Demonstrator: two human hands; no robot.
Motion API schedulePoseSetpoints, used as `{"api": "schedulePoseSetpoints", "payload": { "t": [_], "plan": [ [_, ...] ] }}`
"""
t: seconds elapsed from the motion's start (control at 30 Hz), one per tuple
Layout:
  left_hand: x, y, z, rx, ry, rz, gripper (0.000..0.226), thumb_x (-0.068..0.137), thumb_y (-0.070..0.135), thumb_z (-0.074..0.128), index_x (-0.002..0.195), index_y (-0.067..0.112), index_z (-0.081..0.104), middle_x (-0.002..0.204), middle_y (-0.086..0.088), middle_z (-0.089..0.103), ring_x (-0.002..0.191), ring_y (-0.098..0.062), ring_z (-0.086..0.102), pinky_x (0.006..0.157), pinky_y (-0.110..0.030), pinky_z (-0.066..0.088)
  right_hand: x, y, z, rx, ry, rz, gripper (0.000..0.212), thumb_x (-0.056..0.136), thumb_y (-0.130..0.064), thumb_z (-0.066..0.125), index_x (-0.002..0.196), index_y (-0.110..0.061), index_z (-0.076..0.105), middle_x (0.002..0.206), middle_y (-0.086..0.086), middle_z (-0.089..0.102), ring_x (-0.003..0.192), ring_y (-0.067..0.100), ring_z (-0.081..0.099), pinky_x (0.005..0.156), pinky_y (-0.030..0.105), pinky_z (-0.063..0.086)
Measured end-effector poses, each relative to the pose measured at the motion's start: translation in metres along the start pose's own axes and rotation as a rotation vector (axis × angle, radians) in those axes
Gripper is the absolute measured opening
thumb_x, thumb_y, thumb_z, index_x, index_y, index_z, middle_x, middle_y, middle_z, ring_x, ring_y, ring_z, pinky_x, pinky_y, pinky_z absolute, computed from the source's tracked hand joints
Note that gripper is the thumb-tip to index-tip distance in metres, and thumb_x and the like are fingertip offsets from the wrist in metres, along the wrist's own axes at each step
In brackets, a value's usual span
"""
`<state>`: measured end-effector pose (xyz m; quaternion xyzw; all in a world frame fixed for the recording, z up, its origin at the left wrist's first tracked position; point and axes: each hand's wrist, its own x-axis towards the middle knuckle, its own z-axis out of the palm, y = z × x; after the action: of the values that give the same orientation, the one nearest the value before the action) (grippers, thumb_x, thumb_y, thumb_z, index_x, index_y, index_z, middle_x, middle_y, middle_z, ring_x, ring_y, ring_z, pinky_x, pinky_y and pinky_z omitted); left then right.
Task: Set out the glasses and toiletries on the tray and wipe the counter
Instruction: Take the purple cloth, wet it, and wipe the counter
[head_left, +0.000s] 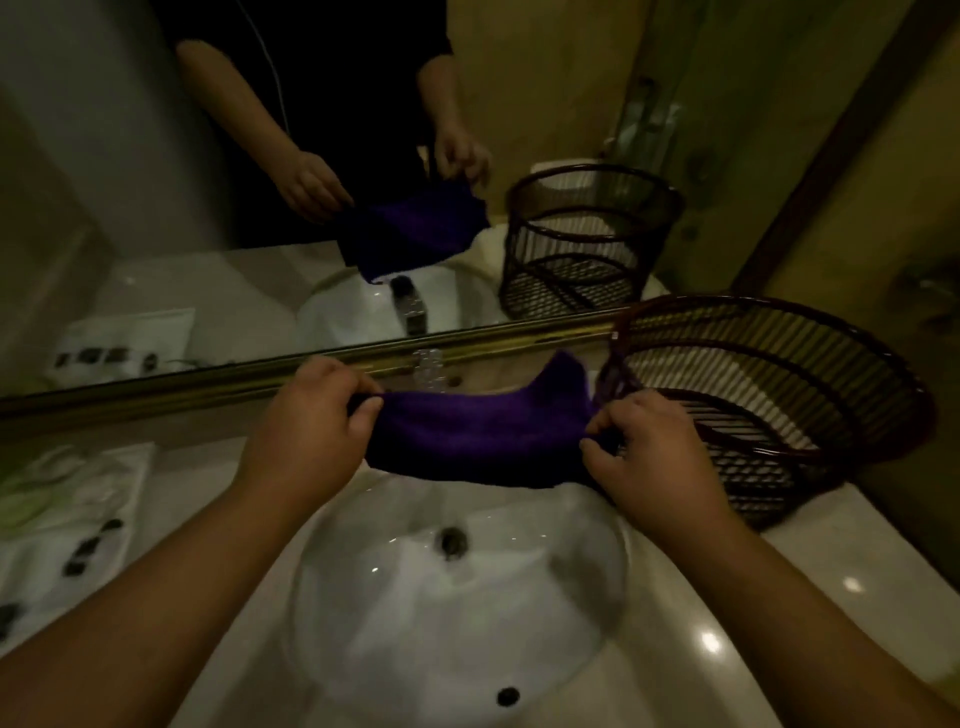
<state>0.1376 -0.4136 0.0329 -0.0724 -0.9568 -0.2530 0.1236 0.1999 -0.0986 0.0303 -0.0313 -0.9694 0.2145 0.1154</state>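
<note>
Stretching a purple cloth (478, 441) between 2 hands, the person holds it in the air above the far rim of the white sink (457, 597). The left hand (317, 410) pinches the cloth's 9 o'clock end, fingers closed on the fabric; the right hand (644, 457) grips the 3 o'clock end the same way. A dark slatted basket (779, 395) stands on the pale table (779, 623) at 2 o'clock from the sink, just beside the right hand. At 9 o'clock from the sink lie white packets (72, 519) with dark markings, probably toiletry sachets, though the dim light leaves that unsure. A clear tap (428, 369) rises at 12 o'clock behind the cloth, against the mirror (156, 208).
</note>
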Motion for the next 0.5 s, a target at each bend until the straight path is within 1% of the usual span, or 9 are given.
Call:
{"api": "schedulePoseSetpoints", "payload": {
  "t": [0.03,0.07,0.13,0.17,0.2,0.3,0.37,0.43,0.5],
  "plan": [
    [-0.006,-0.017,-0.008,0.019,0.023,-0.009,0.013,0.095,0.029,0.065,0.104,0.025,0.073,0.105,0.009,0.051,0.093,-0.011,0.053,0.08,-0.03,0.042,0.002,-0.018,0.012,0.001,-0.005,-0.037,0.012,0.085,-0.035,0.073,0.086,-0.038,0.062,0.1,-0.014,0.053,0.097,0.007,0.048,0.083,0.024,0.037],
    [-0.011,-0.034,-0.016,0.043,0.035,-0.023,0.013,0.095,0.029,0.066,0.104,0.023,0.074,0.105,0.009,0.052,0.093,-0.01,0.051,0.079,-0.029,0.042,0.003,-0.035,0.023,0.029,-0.022,-0.061,0.014,0.084,-0.035,0.073,0.083,-0.038,0.059,0.099,-0.015,0.054,0.097,0.006,0.048,0.081,0.021,0.037],
    [-0.023,-0.067,-0.029,0.083,0.021,-0.087,0.015,0.096,0.03,0.064,0.105,0.023,0.073,0.103,0.006,0.062,0.088,-0.011,0.053,0.074,-0.03,0.041,0.003,-0.071,0.047,0.164,-0.11,-0.042,0.016,0.087,-0.034,0.071,0.08,-0.039,0.056,0.093,-0.018,0.06,0.087,0.004,0.058,0.069,0.017,0.047],
    [-0.028,-0.081,-0.033,0.084,0.008,-0.136,0.015,0.097,0.031,0.063,0.106,0.024,0.073,0.102,0.003,0.067,0.085,-0.013,0.056,0.07,-0.031,0.041,0.003,-0.085,0.057,0.251,-0.169,0.004,0.016,0.088,-0.034,0.07,0.081,-0.04,0.057,0.089,-0.015,0.064,0.08,0.005,0.063,0.061,0.021,0.055],
    [-0.035,-0.098,-0.039,0.084,-0.001,-0.19,0.015,0.097,0.031,0.061,0.105,0.025,0.072,0.101,0.001,0.07,0.083,-0.016,0.059,0.069,-0.031,0.042,0.003,-0.102,0.07,0.325,-0.233,0.045,0.015,0.089,-0.034,0.069,0.083,-0.04,0.057,0.086,-0.011,0.066,0.075,0.008,0.066,0.058,0.027,0.06],
    [-0.057,-0.147,-0.054,0.099,-0.005,-0.292,0.013,0.098,0.029,0.059,0.102,0.026,0.071,0.099,-0.001,0.071,0.082,-0.018,0.059,0.069,-0.034,0.044,0.001,-0.144,0.104,0.441,-0.296,0.076,0.013,0.091,-0.03,0.07,0.085,-0.037,0.061,0.083,-0.006,0.069,0.074,0.009,0.068,0.067,0.037,0.064],
    [-0.071,-0.177,-0.06,0.087,-0.008,-0.349,0.013,0.099,0.027,0.059,0.103,0.026,0.071,0.1,0.0,0.071,0.085,-0.02,0.062,0.073,-0.037,0.05,0.001,-0.166,0.12,0.513,-0.295,0.092,0.011,0.092,-0.026,0.069,0.085,-0.033,0.064,0.083,-0.002,0.069,0.075,0.014,0.069,0.067,0.039,0.064],
    [-0.087,-0.211,-0.066,0.078,-0.011,-0.419,0.014,0.099,0.026,0.059,0.106,0.025,0.071,0.101,-0.001,0.071,0.088,-0.022,0.064,0.075,-0.038,0.051,0.0,-0.192,0.138,0.596,-0.302,0.121,0.009,0.092,-0.022,0.069,0.086,-0.029,0.065,0.08,0.001,0.07,0.072,0.02,0.071,0.06,0.035,0.063],
    [-0.101,-0.239,-0.066,0.074,-0.003,-0.465,0.015,0.099,0.026,0.06,0.108,0.024,0.072,0.102,-0.002,0.071,0.087,-0.021,0.063,0.071,-0.035,0.046,-0.001,-0.214,0.152,0.684,-0.3,0.148,0.009,0.092,-0.02,0.069,0.087,-0.026,0.065,0.076,0.001,0.069,0.07,0.017,0.072,0.054,0.025,0.06]
  ]
}}
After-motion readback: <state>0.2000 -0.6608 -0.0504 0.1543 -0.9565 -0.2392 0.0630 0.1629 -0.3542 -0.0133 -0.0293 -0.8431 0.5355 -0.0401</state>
